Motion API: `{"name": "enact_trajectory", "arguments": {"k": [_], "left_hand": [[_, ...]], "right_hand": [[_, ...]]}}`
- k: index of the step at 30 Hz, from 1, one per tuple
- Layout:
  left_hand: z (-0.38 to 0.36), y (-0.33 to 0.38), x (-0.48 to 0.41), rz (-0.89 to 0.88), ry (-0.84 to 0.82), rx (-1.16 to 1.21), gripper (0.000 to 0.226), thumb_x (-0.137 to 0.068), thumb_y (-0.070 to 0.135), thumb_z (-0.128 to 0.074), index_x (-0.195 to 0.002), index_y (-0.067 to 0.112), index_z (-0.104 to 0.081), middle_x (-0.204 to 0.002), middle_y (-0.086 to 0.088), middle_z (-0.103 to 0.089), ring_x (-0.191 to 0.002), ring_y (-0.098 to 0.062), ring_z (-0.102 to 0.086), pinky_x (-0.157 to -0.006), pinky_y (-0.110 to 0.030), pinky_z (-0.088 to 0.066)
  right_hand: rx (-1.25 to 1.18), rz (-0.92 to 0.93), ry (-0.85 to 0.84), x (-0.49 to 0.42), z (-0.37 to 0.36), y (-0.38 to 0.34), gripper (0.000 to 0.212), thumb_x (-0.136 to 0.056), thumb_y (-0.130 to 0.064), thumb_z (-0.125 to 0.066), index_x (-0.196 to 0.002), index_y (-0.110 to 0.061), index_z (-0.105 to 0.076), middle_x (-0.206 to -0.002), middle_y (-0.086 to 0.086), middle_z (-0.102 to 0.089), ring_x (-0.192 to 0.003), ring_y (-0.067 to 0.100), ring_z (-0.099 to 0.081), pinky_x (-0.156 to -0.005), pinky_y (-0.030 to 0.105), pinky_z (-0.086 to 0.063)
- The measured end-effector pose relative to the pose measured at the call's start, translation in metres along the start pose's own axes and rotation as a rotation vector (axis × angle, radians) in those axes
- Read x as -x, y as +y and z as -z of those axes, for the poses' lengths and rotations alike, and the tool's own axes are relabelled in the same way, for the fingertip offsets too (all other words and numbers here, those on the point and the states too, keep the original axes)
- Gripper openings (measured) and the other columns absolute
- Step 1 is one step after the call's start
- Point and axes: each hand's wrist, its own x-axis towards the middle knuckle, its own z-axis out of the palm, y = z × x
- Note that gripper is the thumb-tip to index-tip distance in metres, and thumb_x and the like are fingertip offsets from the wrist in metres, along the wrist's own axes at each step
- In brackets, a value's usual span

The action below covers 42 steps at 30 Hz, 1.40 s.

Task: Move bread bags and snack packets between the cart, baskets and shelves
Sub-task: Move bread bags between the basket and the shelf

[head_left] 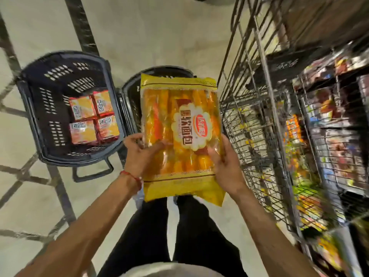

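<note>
The left hand [139,150] and right hand [223,164] are gripping the bread bag [179,126] by opposite edges of its near half. Its long axis is pointing away, over a basket [129,90], the cart [249,126] lying just right.

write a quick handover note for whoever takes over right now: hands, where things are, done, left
Hands: left hand grips the bread bag at its left edge, right hand at its right edge.
Things: the bag is held in the air in front of the second basket, beside the wire cart.
Done: four snack packets lie in the left basket.
Left: set this bag down; where it goes isn't clear from this view.
</note>
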Motion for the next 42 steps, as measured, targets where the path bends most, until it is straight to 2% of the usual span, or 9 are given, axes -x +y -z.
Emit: {"name": "enact_trajectory", "arguments": {"k": [5,9,16,20,26,30,35,39,42], "left_hand": [[-0.007,0.023,0.061,0.003,-0.102,0.026,0.082,-0.067,0.031,-0.094,-0.132,0.013,-0.047,-0.113,-0.005,-0.071,-0.092,-0.021,-0.073,-0.07,-0.033,-0.058],[-0.011,0.016,0.108,-0.09,-0.116,0.017,0.086,-0.064,0.045,-0.092,-0.135,0.014,-0.056,-0.12,-0.008,-0.073,-0.1,-0.025,-0.074,-0.059,-0.028,-0.059],[-0.014,-0.013,0.181,-0.115,-0.122,-0.037,0.109,-0.052,0.053,-0.098,-0.139,0.017,-0.045,-0.126,-0.008,-0.069,-0.105,-0.026,-0.073,-0.088,-0.052,-0.06],[-0.017,-0.031,0.213,-0.115,-0.197,-0.021,0.084,-0.065,0.037,-0.095,-0.132,0.02,-0.049,-0.116,-0.004,-0.075,-0.096,-0.024,-0.077,-0.081,-0.051,-0.063],[-0.017,-0.052,0.257,-0.196,-0.352,-0.05,0.09,-0.065,0.031,-0.095,-0.136,0.015,-0.042,-0.121,-0.007,-0.069,-0.101,-0.025,-0.074,-0.083,-0.05,-0.062],[-0.011,-0.078,0.282,-0.25,-0.493,-0.126,0.077,-0.076,0.031,-0.088,-0.137,0.022,-0.041,-0.122,-0.004,-0.069,-0.103,-0.025,-0.073,-0.08,-0.046,-0.062],[-0.024,-0.119,0.312,-0.316,-0.611,-0.116,0.071,-0.085,0.014,-0.081,-0.145,0.025,-0.045,-0.125,-0.004,-0.071,-0.107,-0.023,-0.073,-0.08,-0.041,-0.063],[-0.05,-0.151,0.351,-0.368,-0.604,-0.116,0.079,-0.087,0.011,-0.079,-0.152,0.021,-0.037,-0.131,0.001,-0.067,-0.106,-0.009,-0.071,-0.08,-0.027,-0.062],[-0.071,-0.17,0.383,-0.39,-0.6,-0.086,0.084,-0.087,0.01,-0.079,-0.154,0.024,-0.031,-0.134,0.004,-0.064,-0.115,-0.013,-0.067,-0.098,-0.043,-0.057]], "right_hand": [[-0.083,-0.014,-0.036,0.045,0.037,-0.006,0.08,-0.096,-0.061,-0.063,-0.162,-0.029,-0.031,-0.156,-0.008,-0.052,-0.144,0.011,-0.048,-0.12,0.049,-0.041],[-0.137,0.042,-0.084,0.078,0.065,-0.007,0.076,-0.098,-0.055,-0.065,-0.162,-0.032,-0.031,-0.153,-0.012,-0.055,-0.14,0.01,-0.053,-0.118,0.048,-0.043],[-0.083,0.166,-0.083,0.151,0.105,-0.004,0.061,-0.106,-0.029,-0.06,-0.162,-0.025,-0.034,-0.153,-0.025,-0.047,-0.14,-0.012,-0.042,-0.117,0.02,-0.038],[-0.128,0.191,-0.05,0.198,0.119,0.006,0.054,-0.106,-0.026,-0.061,-0.157,-0.024,-0.042,-0.155,-0.018,-0.05,-0.144,-0.006,-0.042,-0.122,0.03,-0.037],[-0.156,0.14,0.173,0.287,0.123,0.026,0.064,-0.1,-0.04,-0.066,-0.158,-0.031,-0.041,-0.159,-0.02,-0.043,-0.142,-0.011,-0.037,-0.118,0.024,-0.035],[-0.19,0.096,0.355,0.351,0.107,0.045,0.042,-0.103,-0.029,-0.064,-0.14,-0.04,-0.045,-0.127,-0.037,-0.052,-0.104,-0.037,-0.047,-0.08,-0.003,-0.043],[-0.077,0.009,0.708,0.431,0.09,0.088,0.034,-0.101,-0.031,-0.068,-0.135,-0.031,-0.062,-0.128,-0.025,-0.06,-0.118,-0.001,-0.058,-0.086,0.006,-0.044],[-0.183,-0.044,0.955,0.494,0.086,0.113,0.025,-0.1,-0.017,-0.069,-0.124,-0.025,-0.071,-0.123,-0.01,-0.07,-0.104,-0.003,-0.063,-0.073,0.009,-0.049],[-0.285,-0.1,1.055,0.526,0.086,0.131,0.019,-0.099,-0.007,-0.067,-0.111,-0.021,-0.072,-0.108,-0.001,-0.073,-0.087,0.004,-0.066,-0.069,0.013,-0.051]]}}
